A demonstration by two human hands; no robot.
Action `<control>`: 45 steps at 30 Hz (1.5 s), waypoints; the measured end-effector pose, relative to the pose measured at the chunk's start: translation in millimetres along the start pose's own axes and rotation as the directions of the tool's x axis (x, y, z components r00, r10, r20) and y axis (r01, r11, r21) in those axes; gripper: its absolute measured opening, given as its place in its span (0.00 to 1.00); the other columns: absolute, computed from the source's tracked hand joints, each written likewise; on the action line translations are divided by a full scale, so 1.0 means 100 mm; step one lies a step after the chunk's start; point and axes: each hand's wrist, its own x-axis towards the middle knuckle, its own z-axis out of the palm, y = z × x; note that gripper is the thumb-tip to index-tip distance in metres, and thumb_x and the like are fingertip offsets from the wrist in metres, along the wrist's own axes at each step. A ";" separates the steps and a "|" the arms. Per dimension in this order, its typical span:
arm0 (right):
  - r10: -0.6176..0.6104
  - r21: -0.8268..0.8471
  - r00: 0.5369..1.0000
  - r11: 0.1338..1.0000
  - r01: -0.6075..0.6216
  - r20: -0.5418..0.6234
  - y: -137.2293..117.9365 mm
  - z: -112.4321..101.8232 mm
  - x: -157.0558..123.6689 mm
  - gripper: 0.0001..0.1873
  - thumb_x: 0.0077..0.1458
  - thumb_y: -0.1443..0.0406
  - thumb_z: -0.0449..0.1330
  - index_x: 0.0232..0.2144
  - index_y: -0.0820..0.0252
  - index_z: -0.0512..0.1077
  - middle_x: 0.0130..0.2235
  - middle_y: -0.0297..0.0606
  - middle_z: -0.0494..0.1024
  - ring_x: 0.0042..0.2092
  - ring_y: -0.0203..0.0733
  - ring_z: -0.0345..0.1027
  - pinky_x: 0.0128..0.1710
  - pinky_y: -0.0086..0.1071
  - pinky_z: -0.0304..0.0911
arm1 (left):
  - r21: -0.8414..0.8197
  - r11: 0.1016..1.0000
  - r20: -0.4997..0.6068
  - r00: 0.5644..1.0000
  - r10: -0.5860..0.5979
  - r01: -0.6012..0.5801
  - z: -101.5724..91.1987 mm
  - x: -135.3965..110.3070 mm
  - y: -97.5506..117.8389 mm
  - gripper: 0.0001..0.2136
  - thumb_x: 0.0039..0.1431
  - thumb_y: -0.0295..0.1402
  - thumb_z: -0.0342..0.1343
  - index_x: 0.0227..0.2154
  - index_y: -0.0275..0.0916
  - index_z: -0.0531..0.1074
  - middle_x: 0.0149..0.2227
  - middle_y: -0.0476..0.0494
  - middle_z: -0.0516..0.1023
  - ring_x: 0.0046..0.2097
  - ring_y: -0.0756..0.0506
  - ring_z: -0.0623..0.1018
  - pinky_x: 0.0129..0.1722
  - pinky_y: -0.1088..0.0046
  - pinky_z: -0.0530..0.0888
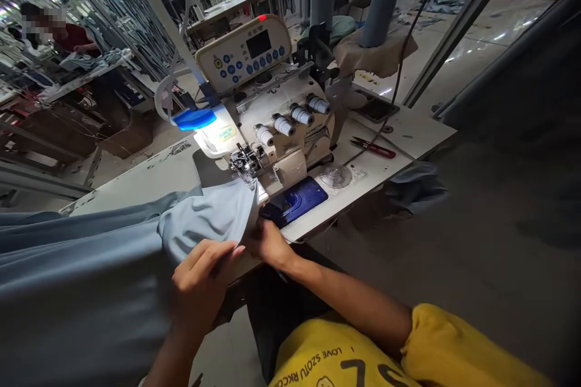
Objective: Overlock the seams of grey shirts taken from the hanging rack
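A length of light blue-grey fabric (213, 208) runs from the left across the table to the needle area of an overlock sewing machine (276, 115). My left hand (204, 269) is closed, pinching the fabric's near edge between thumb and fingers. Just right of it, my right hand (275, 248) is curled at the underside of the same edge, its fingertips partly in shadow and hidden by the cloth. The fabric's far corner lies under the lit presser foot (247, 163). Beside the machine's front sits a dark blue plate (297, 201), close to my right hand.
Red-handled thread snips (374, 147), a clear round dish (336, 175) and a phone-like dark slab (376, 109) lie on the table right of the machine. A thread cone (381, 9) stands behind. Another person (75, 36) sits at far left among hanging garments.
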 end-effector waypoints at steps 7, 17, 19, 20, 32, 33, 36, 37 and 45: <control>-0.169 -0.089 0.984 0.981 0.173 0.056 -0.11 0.01 -0.50 0.08 0.45 0.66 0.61 0.19 0.65 0.68 0.22 0.30 0.63 0.25 0.30 0.54 0.25 0.24 0.51 | -0.049 0.994 0.140 0.986 -0.086 0.093 0.08 -0.18 0.18 0.06 0.56 0.24 0.55 0.35 0.38 0.73 0.32 0.47 0.70 0.34 0.52 0.71 0.34 0.77 0.69; -0.410 -0.239 0.911 0.882 0.406 0.032 -0.31 -0.14 -0.86 0.13 0.49 0.68 0.58 0.16 0.64 0.61 0.22 0.30 0.59 0.25 0.29 0.51 0.24 0.24 0.46 | -0.164 0.983 -0.002 0.996 0.085 -0.084 0.03 -0.23 0.43 0.10 0.48 0.18 0.61 0.34 0.35 0.73 0.26 0.49 0.69 0.30 0.52 0.67 0.32 0.74 0.66; -0.395 -0.224 0.918 0.894 0.388 0.015 -0.33 -0.14 -0.89 0.14 0.47 0.69 0.58 0.15 0.64 0.59 0.21 0.29 0.57 0.25 0.28 0.50 0.23 0.24 0.45 | -0.165 0.981 0.014 0.994 0.107 -0.104 0.01 -0.25 0.44 0.12 0.50 0.17 0.59 0.38 0.34 0.73 0.27 0.47 0.70 0.32 0.51 0.68 0.33 0.73 0.67; -0.361 -0.203 0.933 0.913 0.354 0.005 -0.35 -0.15 -0.90 0.14 0.46 0.69 0.57 0.14 0.64 0.58 0.21 0.29 0.57 0.24 0.28 0.50 0.23 0.24 0.45 | -0.154 0.981 0.023 0.992 0.127 -0.122 0.00 -0.26 0.45 0.13 0.51 0.17 0.58 0.40 0.34 0.73 0.29 0.46 0.70 0.33 0.50 0.69 0.34 0.72 0.68; -0.151 -0.256 0.982 0.950 0.177 0.117 -0.52 -0.34 -1.03 0.12 0.53 0.65 0.56 0.40 0.60 0.75 0.25 0.32 0.66 0.23 0.32 0.60 0.22 0.25 0.60 | 0.269 0.846 0.119 0.888 0.444 -0.460 -0.07 -0.27 0.41 0.10 0.57 0.22 0.54 0.42 0.33 0.74 0.29 0.46 0.72 0.34 0.50 0.71 0.38 0.69 0.64; -0.352 -0.442 0.935 0.833 0.334 0.043 -0.51 -0.35 -1.02 0.12 0.54 0.66 0.57 0.41 0.59 0.75 0.31 0.36 0.70 0.30 0.35 0.65 0.29 0.28 0.64 | 0.244 0.857 0.122 0.891 0.437 -0.454 -0.07 -0.26 0.42 0.10 0.57 0.22 0.54 0.41 0.32 0.74 0.29 0.46 0.72 0.35 0.49 0.71 0.38 0.69 0.64; -0.736 -0.687 0.659 0.398 0.608 0.157 -0.47 -0.39 -0.96 0.11 0.58 0.70 0.55 0.41 0.57 0.74 0.42 0.40 0.73 0.41 0.38 0.68 0.42 0.33 0.64 | 0.080 0.912 0.157 0.909 0.386 -0.402 -0.07 -0.17 0.47 0.08 0.57 0.22 0.54 0.40 0.33 0.73 0.31 0.45 0.73 0.35 0.49 0.72 0.39 0.69 0.66; -0.768 -0.677 0.598 0.316 0.664 0.228 -0.45 -0.41 -0.93 0.10 0.59 0.71 0.55 0.39 0.57 0.74 0.40 0.39 0.74 0.40 0.37 0.68 0.42 0.33 0.64 | 0.016 0.935 0.192 0.919 0.344 -0.353 -0.07 -0.12 0.47 0.07 0.58 0.25 0.55 0.39 0.35 0.72 0.32 0.45 0.74 0.36 0.49 0.72 0.39 0.69 0.66; -0.786 -0.682 0.559 0.257 0.685 0.265 -0.36 -0.49 -0.83 0.10 0.53 0.76 0.55 0.35 0.59 0.70 0.34 0.35 0.76 0.36 0.37 0.67 0.38 0.34 0.62 | 0.262 0.963 0.337 0.941 -0.030 -0.063 0.20 0.27 -0.03 0.21 0.66 0.37 0.40 0.57 0.32 0.58 0.61 0.35 0.61 0.62 0.39 0.59 0.59 0.52 0.60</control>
